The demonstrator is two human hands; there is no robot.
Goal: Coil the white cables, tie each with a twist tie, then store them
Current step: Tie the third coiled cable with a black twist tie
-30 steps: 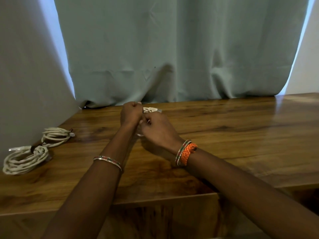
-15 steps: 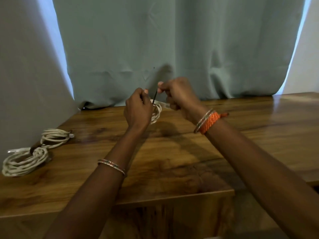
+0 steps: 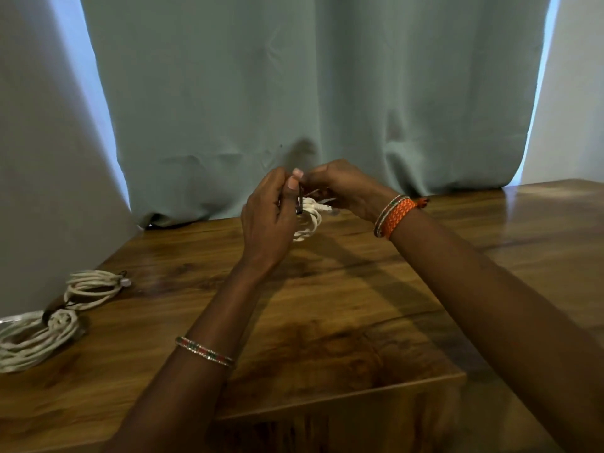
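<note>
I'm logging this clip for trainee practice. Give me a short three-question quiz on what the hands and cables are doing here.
1. True or false: the coil between the hands is lying flat on the table.
2. How many coiled cables lie at the table's left edge?
3. What dark thing runs up the held coil: A tie, B tape, C clip?

Key: 1 false, the left hand and right hand hold it up. 2 two, a far bundle and a near bundle. 3 A.

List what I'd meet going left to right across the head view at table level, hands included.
Larger tied cable coil → smaller tied cable coil → left hand → dark twist tie → held white coil → right hand → orange wristband.
</note>
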